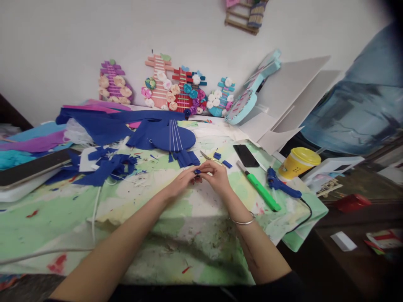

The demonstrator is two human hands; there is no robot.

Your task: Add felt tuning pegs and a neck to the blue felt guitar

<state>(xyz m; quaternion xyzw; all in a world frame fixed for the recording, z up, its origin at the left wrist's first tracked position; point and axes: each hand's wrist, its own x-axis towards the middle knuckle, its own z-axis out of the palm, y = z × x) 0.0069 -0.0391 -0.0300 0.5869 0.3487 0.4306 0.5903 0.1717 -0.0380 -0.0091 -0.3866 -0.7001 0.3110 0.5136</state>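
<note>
My left hand (185, 179) and my right hand (215, 174) meet over the front of the table, fingertips pinched together on a small dark blue paper piece (197, 171). Fingers cover most of it. Just beyond lie scissors (206, 155), partly behind my right hand, and two small blue rolled pieces (227, 164). Several blue paper strips (186, 158) lie a little further off, beside a blue oval shape (185, 139) with white strings across it.
Right of my hands are a black phone (246, 155), a green cutter knife (262, 191), a blue glue gun (281, 183) and a yellow tub (299, 162). Blue scraps (108, 167) and a dark tablet-like device (37, 167) lie left. Flower-decorated paper guitars (182, 90) line the wall.
</note>
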